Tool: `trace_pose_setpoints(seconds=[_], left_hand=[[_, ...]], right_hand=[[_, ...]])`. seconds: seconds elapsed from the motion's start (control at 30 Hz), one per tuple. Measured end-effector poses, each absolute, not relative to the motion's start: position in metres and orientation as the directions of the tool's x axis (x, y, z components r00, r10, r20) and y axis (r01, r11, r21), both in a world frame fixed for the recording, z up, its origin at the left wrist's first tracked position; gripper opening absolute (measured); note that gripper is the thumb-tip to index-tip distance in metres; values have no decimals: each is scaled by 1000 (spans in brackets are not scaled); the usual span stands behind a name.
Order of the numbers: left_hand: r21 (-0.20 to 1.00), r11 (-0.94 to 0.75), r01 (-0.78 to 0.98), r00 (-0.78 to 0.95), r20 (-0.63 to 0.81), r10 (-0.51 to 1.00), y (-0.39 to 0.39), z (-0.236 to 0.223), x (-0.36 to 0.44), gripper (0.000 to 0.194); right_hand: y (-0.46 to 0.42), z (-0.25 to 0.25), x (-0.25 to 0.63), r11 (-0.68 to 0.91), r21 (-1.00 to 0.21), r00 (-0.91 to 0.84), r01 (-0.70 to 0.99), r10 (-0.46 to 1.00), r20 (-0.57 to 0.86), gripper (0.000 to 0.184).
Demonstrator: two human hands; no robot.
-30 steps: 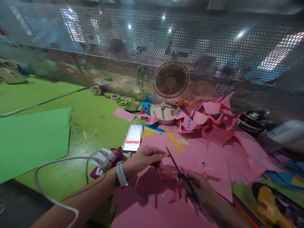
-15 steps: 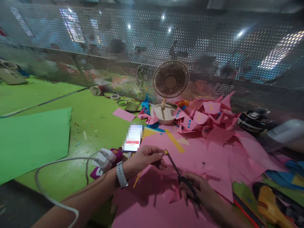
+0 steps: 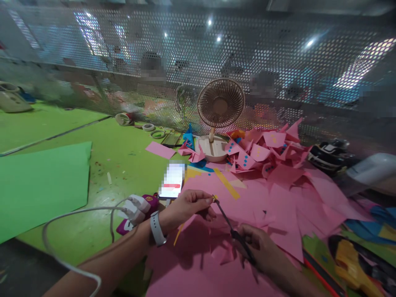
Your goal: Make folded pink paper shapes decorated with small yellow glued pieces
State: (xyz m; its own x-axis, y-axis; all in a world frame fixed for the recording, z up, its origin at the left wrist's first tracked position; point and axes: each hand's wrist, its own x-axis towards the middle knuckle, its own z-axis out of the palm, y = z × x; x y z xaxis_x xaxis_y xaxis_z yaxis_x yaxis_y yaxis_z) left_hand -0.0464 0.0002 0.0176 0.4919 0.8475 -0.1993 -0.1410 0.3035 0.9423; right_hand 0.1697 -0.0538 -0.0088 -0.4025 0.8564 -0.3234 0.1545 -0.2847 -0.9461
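My left hand (image 3: 188, 205) is closed in a pinch on a tiny yellow paper scrap (image 3: 214, 198), held above the sheets of pink paper (image 3: 216, 264). A white watch sits on that wrist. My right hand (image 3: 262, 251) grips black scissors (image 3: 232, 229) by the handles. Their blades point up and left, with the tips closed at the yellow scrap. Both hands hover over the pink paper at the lower middle.
A phone (image 3: 172, 181) with a lit screen lies left of the hands beside a white charger and cable (image 3: 133, 206). A small desk fan (image 3: 220, 109) stands behind, with a pile of pink paper triangles (image 3: 266, 152) to its right. A green sheet (image 3: 40, 181) lies far left.
The scissor blades, open a second ago, have come together on the yellow scrap. The tips have shifted left toward my left fingers. My left hand has barely moved.
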Motion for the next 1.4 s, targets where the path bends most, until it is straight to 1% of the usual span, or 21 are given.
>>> trace_pose_setpoints(seconds=[0.1, 0.23, 0.37, 0.57, 0.8, 1.0, 1.1, 1.4], left_hand=[[943, 301, -141, 486, -199, 851, 0, 17, -47, 29], [942, 311, -125, 465, -221, 857, -1, 20, -47, 31], [939, 322, -119, 421, -246, 873, -1, 21, -47, 26], [941, 311, -130, 403, -236, 884, 0, 18, -47, 25], [946, 297, -127, 408, -224, 885, 1, 16, -48, 25], [950, 276, -146, 371, -206, 905, 2, 16, -47, 27], [948, 276, -159, 361, -204, 910, 1, 17, -46, 27], [941, 301, -155, 377, -226, 898, 0, 15, -44, 26]], right_hand=[[-53, -12, 170, -275, -948, -399, 162, 860, -318, 31], [-51, -19, 171, -275, -950, -376, 146, 873, -311, 35], [-49, -22, 171, -285, -950, -356, 130, 881, -313, 40], [-50, -17, 169, -281, -945, -311, 165, 895, -320, 44], [-48, -22, 171, -270, -945, -311, 184, 896, -317, 46], [-53, -11, 171, -376, -912, -350, 165, 842, -411, 40], [-57, -8, 171, -377, -908, -374, 183, 827, -419, 37], [-59, -11, 167, -323, -929, -373, 180, 852, -368, 34]])
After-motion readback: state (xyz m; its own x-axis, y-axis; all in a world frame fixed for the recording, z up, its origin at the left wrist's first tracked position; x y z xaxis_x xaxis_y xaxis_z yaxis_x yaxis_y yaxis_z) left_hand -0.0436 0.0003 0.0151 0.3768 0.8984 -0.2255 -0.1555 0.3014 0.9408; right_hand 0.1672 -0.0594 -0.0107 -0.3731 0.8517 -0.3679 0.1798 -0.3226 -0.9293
